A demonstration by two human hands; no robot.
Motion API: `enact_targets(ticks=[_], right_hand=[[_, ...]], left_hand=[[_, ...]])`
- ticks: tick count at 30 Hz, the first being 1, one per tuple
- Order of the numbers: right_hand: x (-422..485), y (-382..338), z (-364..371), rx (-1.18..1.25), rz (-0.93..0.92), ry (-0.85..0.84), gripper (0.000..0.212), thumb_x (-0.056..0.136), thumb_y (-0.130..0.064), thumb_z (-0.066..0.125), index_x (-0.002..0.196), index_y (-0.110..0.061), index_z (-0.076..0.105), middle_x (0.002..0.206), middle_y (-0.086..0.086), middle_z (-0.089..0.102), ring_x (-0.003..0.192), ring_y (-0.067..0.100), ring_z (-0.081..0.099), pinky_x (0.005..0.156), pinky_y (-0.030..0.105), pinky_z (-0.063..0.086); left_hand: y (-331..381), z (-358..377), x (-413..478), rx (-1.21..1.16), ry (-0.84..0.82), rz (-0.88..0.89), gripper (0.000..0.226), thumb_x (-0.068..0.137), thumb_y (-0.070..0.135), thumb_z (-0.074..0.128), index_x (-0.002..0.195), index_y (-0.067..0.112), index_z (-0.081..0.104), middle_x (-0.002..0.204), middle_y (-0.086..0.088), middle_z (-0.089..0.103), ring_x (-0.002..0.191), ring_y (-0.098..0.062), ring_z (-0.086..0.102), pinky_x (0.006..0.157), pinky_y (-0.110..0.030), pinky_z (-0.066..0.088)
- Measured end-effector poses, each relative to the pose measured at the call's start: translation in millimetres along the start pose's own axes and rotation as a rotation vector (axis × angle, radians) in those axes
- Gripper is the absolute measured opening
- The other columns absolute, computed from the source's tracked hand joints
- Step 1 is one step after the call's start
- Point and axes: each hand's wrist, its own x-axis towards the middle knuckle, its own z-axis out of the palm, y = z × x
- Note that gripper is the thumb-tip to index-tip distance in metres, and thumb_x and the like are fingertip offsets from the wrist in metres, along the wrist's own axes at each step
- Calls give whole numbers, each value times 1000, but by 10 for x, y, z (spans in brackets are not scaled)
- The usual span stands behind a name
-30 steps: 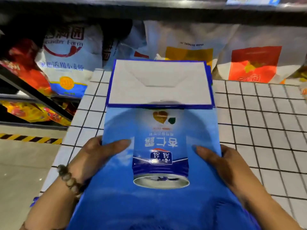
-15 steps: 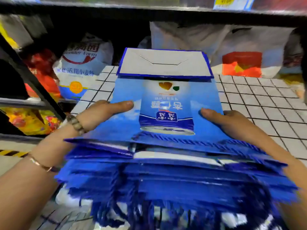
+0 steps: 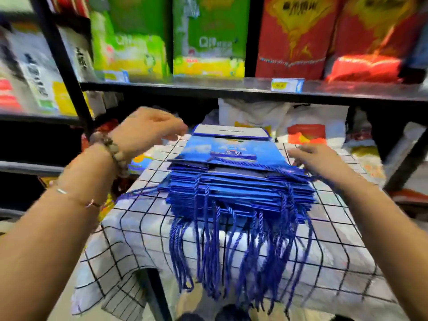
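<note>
So, stack of bags (image 3: 238, 188): it lay flat on the checked cloth (image 3: 129, 239), straight in front of us, with every bag turned the same way so the pile stayed square.
Top bag (image 3: 231, 151): it sat on the pile with its folded grey base at 12 o'clock and its mouth toward us at 6 o'clock. We judged it laid down and wanting only a last straightening.
Cords (image 3: 231, 246): the blue handles hung over the cloth's front edge at 6 o'clock, loose because all the mouths faced that way.
Left hand (image 3: 148, 128): it hovered above the pile's 10 o'clock corner, clear of the paper. Its fingers were loosely curved and gripped nothing we could see, though blur hid the fingertips.
Right hand (image 3: 319, 161): it rested at the 3 o'clock edge with fingers fairly straight on the top bag's rim. It pressed rather than gripped, to keep that side in line, we reckoned.
Shelf (image 3: 208, 85): it ran across at 12 o'clock above the pile, carrying green packs (image 3: 208, 38) and red packs (image 3: 294, 38).
Change in hands: half a second before, both had clasped the top bag at 9 and 3 o'clock, thumbs on its face. Since then the left had lifted off and the right had slid outward.
Change in view: our head had come up, so the shelf goods showed above the white sacks (image 3: 308, 121).
</note>
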Motion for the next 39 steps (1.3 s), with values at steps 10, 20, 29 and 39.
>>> enact_targets(ticks=[10,20,29,39], right_hand=[[-622,-105,65,-235,-557,23,10,80,-31,68,82,-23,73,77,-19,58,79,2,55,72,17,39],[-706,97,237,-47,-524,13,6,78,-26,68,75,-23,73,77,-12,66,75,6,60,71,21,45],[-316,-308,209,-441,-529,-354,18,82,-22,66,96,-32,70,88,-8,49,91,13,52,82,23,38],[-293,-325,145,-237,-532,-266,23,87,-17,58,69,-31,55,72,-16,61,70,-10,54,64,5,37]], left_hand=[[89,924,-514,692,155,350,50,82,48,35,115,23,62,112,2,66,104,-23,59,86,-35,42],[-152,1124,-809,594,319,284,32,82,48,44,92,24,63,88,8,68,82,-20,62,69,-28,35],[-226,1058,-835,418,298,388,12,81,45,42,83,32,43,92,13,68,90,-7,52,71,-21,37],[-275,959,-937,144,296,493,20,80,37,52,65,24,54,106,13,61,110,-2,53,91,-24,40]])
